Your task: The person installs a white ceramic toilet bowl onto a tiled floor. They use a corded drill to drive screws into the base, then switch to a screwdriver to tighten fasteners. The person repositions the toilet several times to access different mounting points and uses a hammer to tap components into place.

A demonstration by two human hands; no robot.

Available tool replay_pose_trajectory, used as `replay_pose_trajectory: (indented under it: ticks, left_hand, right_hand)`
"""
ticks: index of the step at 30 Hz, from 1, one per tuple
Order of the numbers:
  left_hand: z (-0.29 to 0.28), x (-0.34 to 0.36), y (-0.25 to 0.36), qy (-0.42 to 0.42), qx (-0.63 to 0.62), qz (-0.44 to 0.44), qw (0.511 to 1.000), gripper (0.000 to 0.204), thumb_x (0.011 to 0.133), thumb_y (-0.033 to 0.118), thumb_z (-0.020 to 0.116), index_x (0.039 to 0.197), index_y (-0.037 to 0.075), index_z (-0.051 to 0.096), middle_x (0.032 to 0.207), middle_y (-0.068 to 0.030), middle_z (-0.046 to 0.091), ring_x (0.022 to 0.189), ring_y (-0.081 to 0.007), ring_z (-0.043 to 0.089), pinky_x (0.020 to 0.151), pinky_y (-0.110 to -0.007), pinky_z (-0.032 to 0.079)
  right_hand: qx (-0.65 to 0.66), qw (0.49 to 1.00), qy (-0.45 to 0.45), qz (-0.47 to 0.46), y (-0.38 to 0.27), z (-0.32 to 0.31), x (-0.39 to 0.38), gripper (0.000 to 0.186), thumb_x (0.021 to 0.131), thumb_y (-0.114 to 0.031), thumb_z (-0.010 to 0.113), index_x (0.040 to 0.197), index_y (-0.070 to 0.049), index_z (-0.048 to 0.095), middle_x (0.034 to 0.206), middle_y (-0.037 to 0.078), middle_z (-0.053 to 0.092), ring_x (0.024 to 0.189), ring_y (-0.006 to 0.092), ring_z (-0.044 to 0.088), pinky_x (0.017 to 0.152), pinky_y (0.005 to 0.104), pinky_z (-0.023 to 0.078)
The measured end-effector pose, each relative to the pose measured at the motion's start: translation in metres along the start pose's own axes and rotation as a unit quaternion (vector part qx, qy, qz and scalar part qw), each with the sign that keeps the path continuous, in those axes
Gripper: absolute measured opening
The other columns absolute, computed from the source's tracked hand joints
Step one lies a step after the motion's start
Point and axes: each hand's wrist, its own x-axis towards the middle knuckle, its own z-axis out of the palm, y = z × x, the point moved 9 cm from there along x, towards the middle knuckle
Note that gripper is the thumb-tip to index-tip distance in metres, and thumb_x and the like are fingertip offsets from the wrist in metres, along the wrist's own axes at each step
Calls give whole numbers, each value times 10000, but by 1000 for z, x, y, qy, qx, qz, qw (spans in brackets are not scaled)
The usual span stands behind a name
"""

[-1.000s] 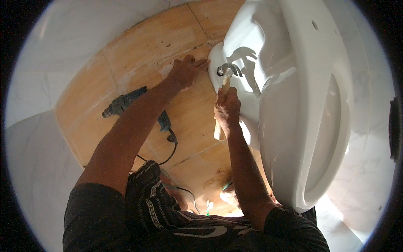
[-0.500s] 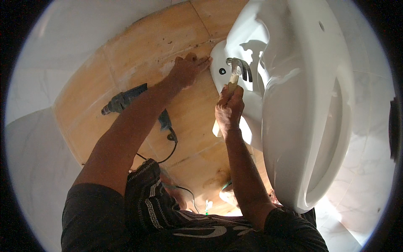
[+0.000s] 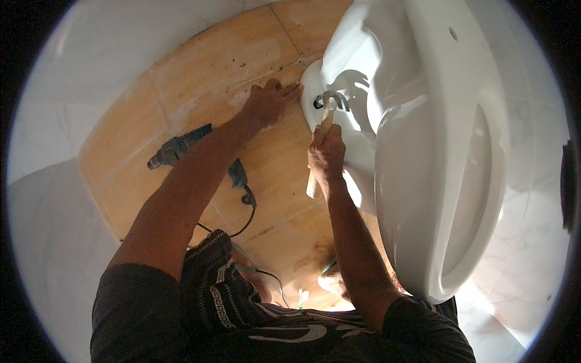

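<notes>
In my right hand (image 3: 327,153) is a claw hammer (image 3: 330,104), gripped by its pale wooden handle. Its metal head is over the foot of a white ceramic toilet (image 3: 436,163), right beside a dark round fitting (image 3: 317,101) in that foot. My left hand (image 3: 269,103) rests low by the floor with its fingers stretched toward the toilet foot. The fingertips reach the foot's left edge, and nothing shows in this hand. I cannot tell whether the hammer face touches the fitting.
A dark power drill (image 3: 178,146) lies on the orange tiled floor (image 3: 206,72), partly behind my left forearm. Its black cord (image 3: 245,227) runs back toward my legs. Pale marbled wall tiles (image 3: 48,121) stand at left and right.
My right hand has brought the hammer slightly left, and its head has come down beside the dark fitting. My left hand stays at the foot's edge.
</notes>
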Motion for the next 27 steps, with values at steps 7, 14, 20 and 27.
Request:
replay_pose_trajectory:
  ticks: [7, 14, 20, 27]
  left_hand:
    - [8, 1, -7, 23, -24, -3, 999, 858, 855, 143, 706, 1605, 279, 311, 1612, 89, 399, 1263, -269, 514, 874, -538, 499]
    - [0, -3, -2, 14, -1, -2, 1000, 820, 838, 171, 723, 1577, 247, 376, 1576, 64, 445, 1233, -275, 528, 900, -536, 503]
    - [-12, 13, 8, 115, -120, 5, 986, 531, 895, 182, 689, 1414, 230, 586, 1424, -22, 555, 1255, -276, 544, 965, -519, 500]
    - [-21, 30, 41, 116, -169, 99, 974, 271, 947, 208, 664, 1209, 184, 723, 1281, -58, 613, 1109, -282, 658, 929, -446, 553]
  right_hand:
    - [-26, 995, 50, -87, -26, -10, -13, 209, 1046, -196, 535, 1059, 7, 489, 848, 246, 607, 724, 425, 678, 594, 494, 559]
    - [-138, 968, 74, -196, -27, -7, -10, 208, 1052, -210, 532, 1010, -7, 521, 905, 196, 547, 673, 355, 643, 555, 441, 566]
    - [130, 988, 17, 84, -18, -26, -36, 212, 1067, -251, 523, 1025, -47, 485, 819, 140, 604, 622, 243, 627, 494, 406, 513]
    - [45, 981, 9, -189, -13, -12, -112, 195, 962, -82, 618, 1147, -42, 571, 933, 147, 571, 691, 267, 623, 522, 382, 514]
